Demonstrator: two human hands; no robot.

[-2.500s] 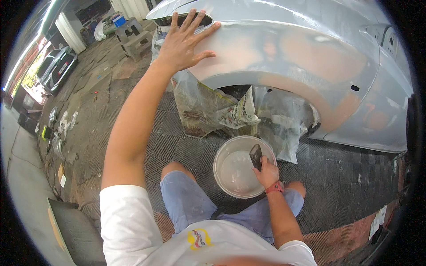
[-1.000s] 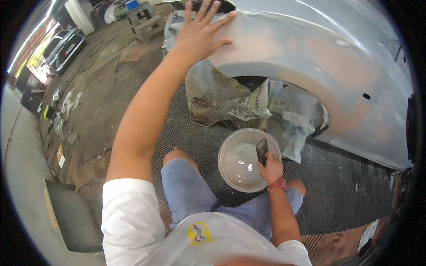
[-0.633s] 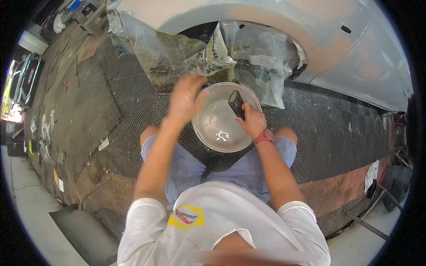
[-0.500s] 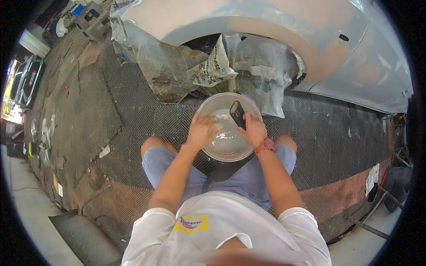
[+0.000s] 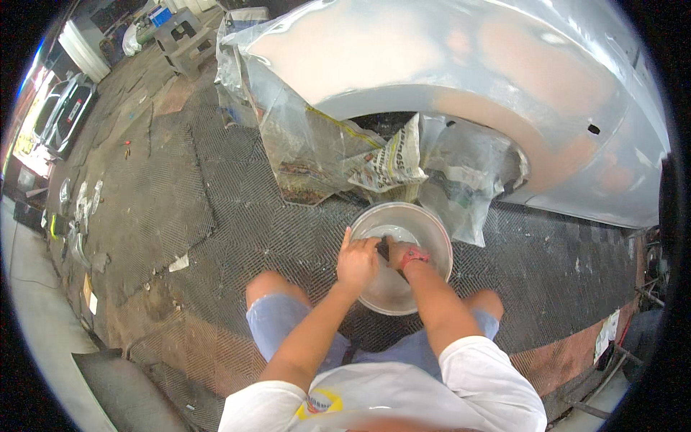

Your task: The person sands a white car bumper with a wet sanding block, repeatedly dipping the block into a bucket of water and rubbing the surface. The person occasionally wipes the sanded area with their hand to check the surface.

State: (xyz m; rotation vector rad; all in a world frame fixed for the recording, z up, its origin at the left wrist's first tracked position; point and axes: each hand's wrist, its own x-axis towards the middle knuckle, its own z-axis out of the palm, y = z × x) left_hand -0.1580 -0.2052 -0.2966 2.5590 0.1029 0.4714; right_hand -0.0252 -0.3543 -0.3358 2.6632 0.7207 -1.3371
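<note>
A round, pale bucket (image 5: pixel 444 229) with whitish water in it stands between my knees. My right hand (image 5: pixel 398 254), a red watch at its wrist, is down inside the bucket and closed on a dark, oblong block (image 5: pixel 383 248). My left hand (image 5: pixel 357 263) is over the bucket's left rim, with one finger sticking up. Its other fingers bend in to the block's left side and appear to grip it. Part of the block and the right fingertips are hidden.
A car body panel (image 5: pixel 345 57) with pinkish patches curves ahead. Newspaper (image 5: pixel 396 162) and plastic sheet (image 5: pixel 468 205) cover its wheel arch, just beyond the bucket. Dark ribbed matting (image 5: pixel 245 216) covers the floor. A grey plastic stool (image 5: pixel 180 36) stands far left, a parked car (image 5: pixel 68 115) beyond.
My right hand has lowered the block into the bucket. My left hand has come to the block from above the water. The whole view has shifted, bringing more of the panel into sight.
</note>
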